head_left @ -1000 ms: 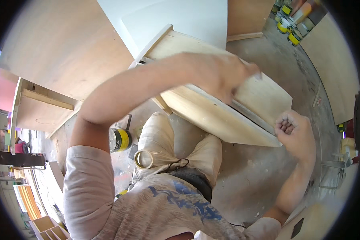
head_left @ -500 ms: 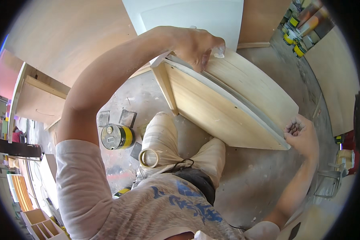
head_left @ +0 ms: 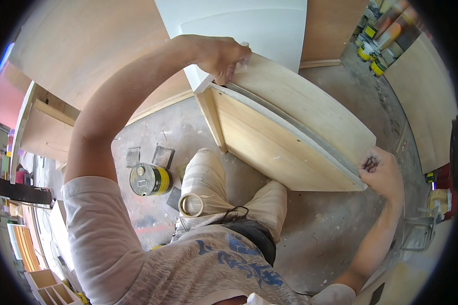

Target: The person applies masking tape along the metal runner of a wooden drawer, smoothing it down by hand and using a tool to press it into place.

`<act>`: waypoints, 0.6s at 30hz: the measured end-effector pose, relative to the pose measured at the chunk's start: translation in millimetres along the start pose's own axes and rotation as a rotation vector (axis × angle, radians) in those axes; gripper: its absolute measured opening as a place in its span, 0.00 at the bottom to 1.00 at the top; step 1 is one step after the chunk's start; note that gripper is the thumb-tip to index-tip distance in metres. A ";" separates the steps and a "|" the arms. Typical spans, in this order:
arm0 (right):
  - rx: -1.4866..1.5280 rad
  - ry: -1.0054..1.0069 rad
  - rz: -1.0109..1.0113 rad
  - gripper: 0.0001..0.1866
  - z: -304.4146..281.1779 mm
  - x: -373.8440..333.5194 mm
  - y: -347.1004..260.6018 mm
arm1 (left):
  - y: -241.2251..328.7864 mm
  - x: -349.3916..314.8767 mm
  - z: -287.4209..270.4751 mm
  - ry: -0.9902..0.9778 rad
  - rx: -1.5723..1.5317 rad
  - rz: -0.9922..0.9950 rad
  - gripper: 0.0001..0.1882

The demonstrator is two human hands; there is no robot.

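Observation:
A pale wooden panel assembly [head_left: 275,147] stands tilted across the floor before my knees, with a long grey-white strip and a dark gap along its upper edge. My left hand [head_left: 221,58] reaches over to the far left end of that edge. Its fingers are curled down against the wood, with something whitish and translucent by the fingertips; what they pinch is hidden. At the opposite, near-right corner my right hand [head_left: 381,174] is closed, fingers curled in against the edge. Whatever it grips cannot be made out. A tape roll [head_left: 191,205] rests at my left thigh.
A can with a yellow band [head_left: 150,179] stands on the floor left of my legs, beside dark flat pieces [head_left: 163,156]. Behind the panel rises a white board [head_left: 239,25]. Several yellow-banded cans [head_left: 377,66] are at the far right, near a leaning wooden sheet [head_left: 420,107].
My left hand has slid leftward along the panel's upper edge to its far left end. My right hand stays at the near-right corner, still closed.

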State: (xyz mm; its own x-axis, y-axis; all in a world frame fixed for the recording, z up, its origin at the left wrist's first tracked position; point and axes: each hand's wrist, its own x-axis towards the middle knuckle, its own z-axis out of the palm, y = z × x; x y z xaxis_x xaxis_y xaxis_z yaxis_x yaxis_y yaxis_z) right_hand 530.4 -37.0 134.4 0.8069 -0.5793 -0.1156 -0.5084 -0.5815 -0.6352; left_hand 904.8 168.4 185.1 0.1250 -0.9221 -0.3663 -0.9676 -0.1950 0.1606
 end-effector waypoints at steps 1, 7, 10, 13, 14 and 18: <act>0.001 0.004 0.004 0.05 -1.1 -0.7 -1.3 | 0.4 -0.3 -0.6 -0.001 0.003 0.005 0.24; -0.063 0.017 -0.059 0.06 -0.6 3.3 -3.5 | 16.5 0.4 1.1 0.019 -0.002 -0.024 0.28; -0.147 -0.008 -0.255 0.06 14.1 18.8 -19.5 | 37.4 6.2 4.6 0.017 -0.092 0.012 0.30; -0.144 -0.008 -0.284 0.05 28.1 29.2 -51.2 | 54.1 21.1 11.8 0.052 -0.114 0.144 0.33; -0.118 -0.012 -0.281 0.05 32.3 32.9 -58.4 | 54.5 21.0 11.0 0.049 -0.114 0.152 0.33; -0.131 -0.066 -0.185 0.05 27.9 29.0 -62.3 | 46.4 16.6 7.6 0.040 -0.136 0.074 0.33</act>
State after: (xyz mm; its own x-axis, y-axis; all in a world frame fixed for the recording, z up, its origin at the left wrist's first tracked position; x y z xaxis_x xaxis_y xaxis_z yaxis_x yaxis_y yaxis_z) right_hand 593.9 -1.6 149.3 0.9056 -0.4200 -0.0587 -0.3813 -0.7460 -0.5460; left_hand 860.3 146.6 179.5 0.0661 -0.9477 -0.3122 -0.9360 -0.1673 0.3096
